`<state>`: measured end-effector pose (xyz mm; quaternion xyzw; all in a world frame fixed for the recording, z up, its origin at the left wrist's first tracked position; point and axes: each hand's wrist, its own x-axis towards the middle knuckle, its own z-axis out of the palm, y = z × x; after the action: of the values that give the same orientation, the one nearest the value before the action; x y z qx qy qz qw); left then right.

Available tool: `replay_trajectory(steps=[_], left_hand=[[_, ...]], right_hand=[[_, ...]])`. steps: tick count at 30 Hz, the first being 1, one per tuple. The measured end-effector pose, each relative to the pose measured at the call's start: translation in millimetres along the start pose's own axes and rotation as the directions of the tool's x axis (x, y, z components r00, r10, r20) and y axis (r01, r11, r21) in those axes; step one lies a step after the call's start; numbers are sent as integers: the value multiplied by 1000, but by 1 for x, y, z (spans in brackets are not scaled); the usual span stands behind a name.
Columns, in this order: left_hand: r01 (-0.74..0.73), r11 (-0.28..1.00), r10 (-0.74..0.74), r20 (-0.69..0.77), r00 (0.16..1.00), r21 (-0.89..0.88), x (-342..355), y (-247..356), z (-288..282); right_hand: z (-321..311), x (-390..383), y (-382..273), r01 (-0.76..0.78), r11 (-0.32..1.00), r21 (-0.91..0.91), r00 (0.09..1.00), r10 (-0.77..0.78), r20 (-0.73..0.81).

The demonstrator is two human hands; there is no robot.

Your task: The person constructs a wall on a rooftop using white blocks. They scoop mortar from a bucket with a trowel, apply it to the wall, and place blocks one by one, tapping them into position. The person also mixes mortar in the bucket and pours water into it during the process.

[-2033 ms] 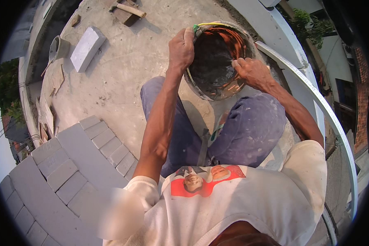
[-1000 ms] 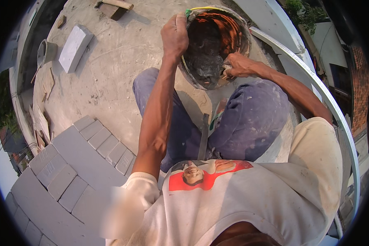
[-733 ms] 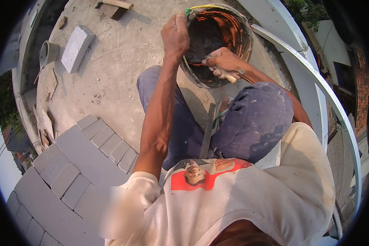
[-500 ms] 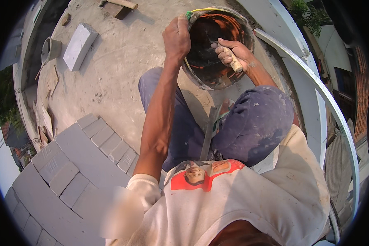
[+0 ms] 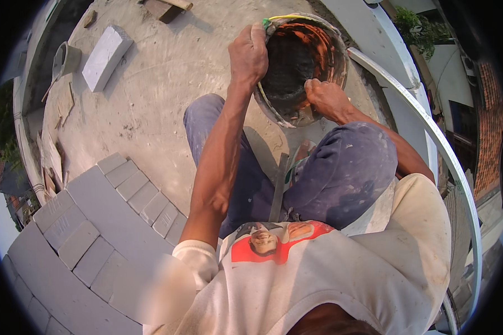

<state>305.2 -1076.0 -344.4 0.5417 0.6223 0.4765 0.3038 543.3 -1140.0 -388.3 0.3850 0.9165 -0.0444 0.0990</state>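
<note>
Bucket (image 5: 325, 51) sits upper centre of frame, just beyond the knees (image 5: 357, 151), presumably for easy reach. Left grip (image 5: 248, 58) closed on bucket at its upper-left edge, likely to steady it. Right grip (image 5: 328, 99) curled into a fist over the lower-right edge; can't tell what's in it, hidden. Dark mix (image 5: 288, 68) down inside bucket. White block (image 5: 107, 58) upper left, well apart, likely out of the way.
</note>
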Motion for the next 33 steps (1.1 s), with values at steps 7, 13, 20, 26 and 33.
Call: replay_trajectory(steps=[7, 13, 20, 26, 33], left_hand=[[2, 1000, -2, -4, 1000, -5, 0, -1, 3], [39, 999, -39, -10, 999, -4, 2, 4, -1], [32, 999, -33, 9, 999, 26, -4, 11, 8], [46, 999, -46, -6, 999, 6, -2, 3, 1], [30, 999, -31, -42, 999, -29, 2, 2, 2]], right_hand=[[-24, -15, -1, 166, 975, 151, 974, -186, 129], [-78, -23, 38, 114, 938, 326, 984, -151, 91], [-28, 13, 53, -122, 977, -177, 991, 109, -83], [12, -11, 31, 98, 992, -74, 995, -99, -12], [-30, 6, 33, 180, 982, 56, 945, -189, 268]])
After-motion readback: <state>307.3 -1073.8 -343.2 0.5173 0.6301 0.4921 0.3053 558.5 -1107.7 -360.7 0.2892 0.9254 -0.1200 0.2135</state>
